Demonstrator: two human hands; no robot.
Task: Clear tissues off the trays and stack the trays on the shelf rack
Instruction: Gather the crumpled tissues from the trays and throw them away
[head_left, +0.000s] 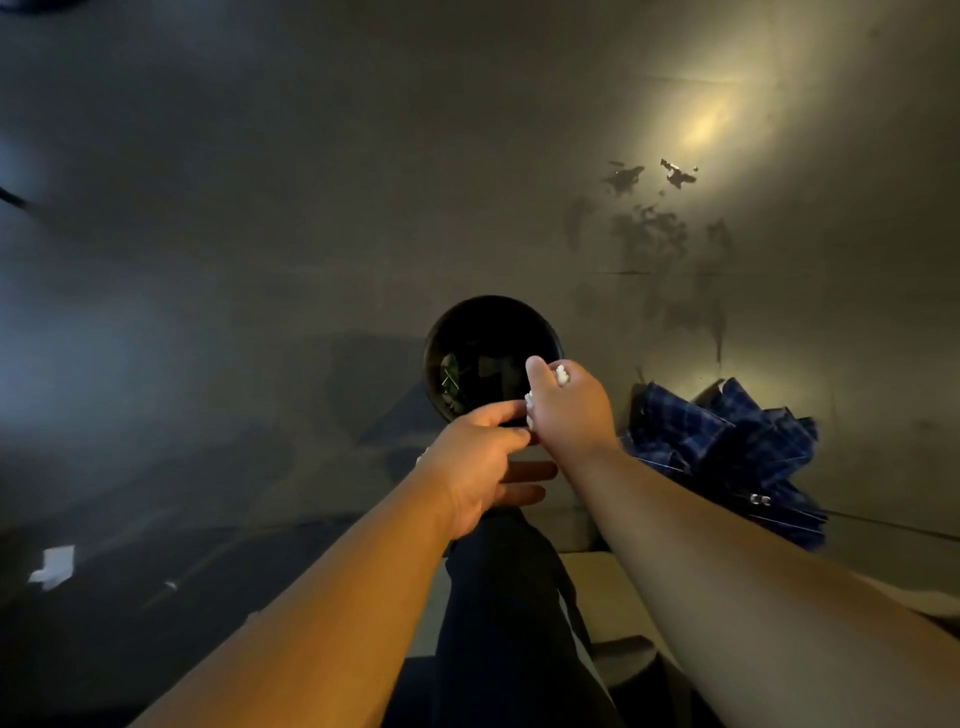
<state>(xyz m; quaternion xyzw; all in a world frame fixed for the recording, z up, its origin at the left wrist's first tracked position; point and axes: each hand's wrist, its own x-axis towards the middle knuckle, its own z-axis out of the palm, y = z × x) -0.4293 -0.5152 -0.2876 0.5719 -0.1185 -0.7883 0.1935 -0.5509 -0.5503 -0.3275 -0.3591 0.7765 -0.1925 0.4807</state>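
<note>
My right hand is closed around a crumpled white tissue, held over the near right rim of a round black bin on the floor. Bits of the tissue show above and below the fist. My left hand reaches beside it at the bin's near edge, fingers spread, holding nothing that I can see. Dark rubbish lies inside the bin. No tray or shelf rack is in sight.
A folded blue plaid umbrella lies on the floor to the right of the bin. Wet stains mark the grey floor farther right. A white scrap lies at the far left. My dark trouser leg shows below.
</note>
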